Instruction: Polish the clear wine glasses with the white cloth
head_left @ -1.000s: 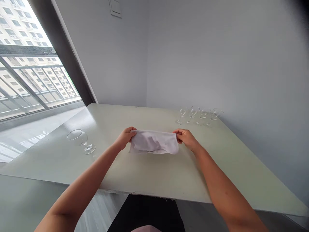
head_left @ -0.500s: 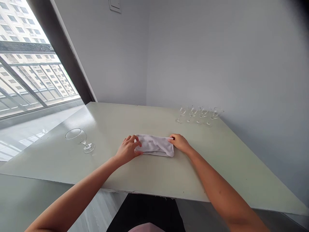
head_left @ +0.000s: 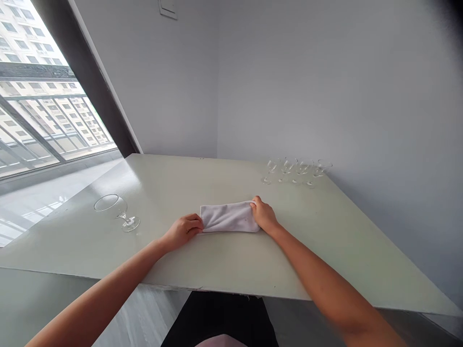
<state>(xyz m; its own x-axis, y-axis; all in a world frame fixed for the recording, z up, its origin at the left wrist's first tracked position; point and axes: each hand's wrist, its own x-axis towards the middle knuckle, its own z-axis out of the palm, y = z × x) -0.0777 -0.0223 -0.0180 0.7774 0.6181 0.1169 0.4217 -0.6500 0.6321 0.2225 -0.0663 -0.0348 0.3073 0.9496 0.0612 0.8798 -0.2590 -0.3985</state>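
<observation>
left hand (head_left: pixel 182 231): curled against cloth end | right hand (head_left: pixel 264 215): on other end, grip cannot tell | folded white cloth (head_left: pixel 228 217): flat on pale table (head_left: pixel 231 265)

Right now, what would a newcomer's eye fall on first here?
A folded white cloth lies mid-table on the pale green tabletop, the left hand at one end, the right hand at the other. A large clear wine glass stands to its left; four small clear stemmed glasses line the far right edge.
</observation>
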